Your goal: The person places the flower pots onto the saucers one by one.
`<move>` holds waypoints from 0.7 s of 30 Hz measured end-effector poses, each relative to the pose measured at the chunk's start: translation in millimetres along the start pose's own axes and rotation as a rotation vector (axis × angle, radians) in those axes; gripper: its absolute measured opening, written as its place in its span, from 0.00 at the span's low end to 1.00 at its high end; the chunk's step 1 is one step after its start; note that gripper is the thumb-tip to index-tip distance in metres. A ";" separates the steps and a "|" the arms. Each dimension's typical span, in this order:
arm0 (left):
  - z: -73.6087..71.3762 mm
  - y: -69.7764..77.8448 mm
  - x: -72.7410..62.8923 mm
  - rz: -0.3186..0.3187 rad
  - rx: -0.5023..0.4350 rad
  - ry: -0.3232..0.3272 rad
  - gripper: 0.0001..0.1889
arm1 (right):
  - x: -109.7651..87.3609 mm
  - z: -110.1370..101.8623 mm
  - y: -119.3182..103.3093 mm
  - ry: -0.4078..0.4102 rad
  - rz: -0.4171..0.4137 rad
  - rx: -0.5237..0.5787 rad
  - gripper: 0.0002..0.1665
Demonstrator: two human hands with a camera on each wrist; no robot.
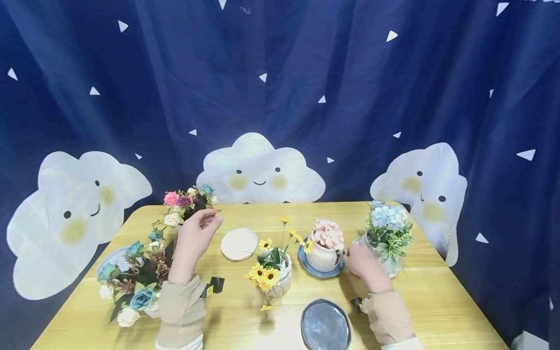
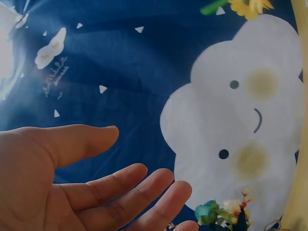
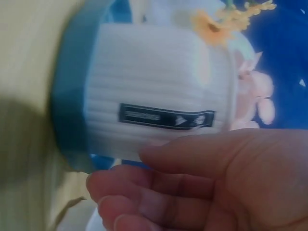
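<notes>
My right hand (image 1: 360,260) is beside a white ribbed pot (image 1: 321,255) of pink flowers (image 1: 328,234), which stands on a scalloped blue saucer (image 1: 312,268). In the right wrist view the thumb overlaps the pot's side, below its dark label (image 3: 166,117). The other fingers curl loosely near the edge of the blue saucer (image 3: 72,96), with nothing seen between them and the thumb. My left hand (image 1: 199,233) is raised over the table's left side, in front of a pink, purple and white flower arrangement (image 1: 183,200). Its fingers (image 2: 139,192) are relaxed, the palm holding nothing.
Yellow flowers (image 1: 264,274) in a white pot (image 1: 283,279) stand mid-table. A white saucer (image 1: 238,243) lies behind, a dark grey plate (image 1: 325,325) at the front. Blue flowers (image 1: 389,216) stand right; teal and white roses (image 1: 142,297) spread left, over a pale blue plate (image 1: 105,260).
</notes>
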State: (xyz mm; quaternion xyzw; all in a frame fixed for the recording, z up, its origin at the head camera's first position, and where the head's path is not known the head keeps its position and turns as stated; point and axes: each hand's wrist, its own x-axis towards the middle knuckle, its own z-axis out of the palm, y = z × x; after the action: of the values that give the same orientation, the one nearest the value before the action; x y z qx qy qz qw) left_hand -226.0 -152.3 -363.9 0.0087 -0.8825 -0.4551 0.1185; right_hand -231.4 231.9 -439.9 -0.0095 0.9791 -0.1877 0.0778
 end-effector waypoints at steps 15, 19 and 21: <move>12.9 -19.4 13.4 -0.027 0.087 0.005 0.22 | -16.5 -19.5 -14.1 0.065 -0.050 0.041 0.18; 18.9 -27.8 18.5 -0.040 0.134 -0.002 0.22 | -20.7 -23.3 -17.2 0.063 -0.056 0.049 0.19; 22.0 -32.5 21.0 -0.052 0.137 -0.012 0.22 | -21.7 -24.0 -18.2 0.066 -0.060 0.046 0.20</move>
State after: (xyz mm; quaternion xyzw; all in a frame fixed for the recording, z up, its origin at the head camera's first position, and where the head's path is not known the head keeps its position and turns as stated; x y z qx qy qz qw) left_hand -254.2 -156.3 -398.2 0.0373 -0.9117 -0.3965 0.1006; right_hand -213.9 224.8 -407.9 -0.0307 0.9758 -0.2127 0.0399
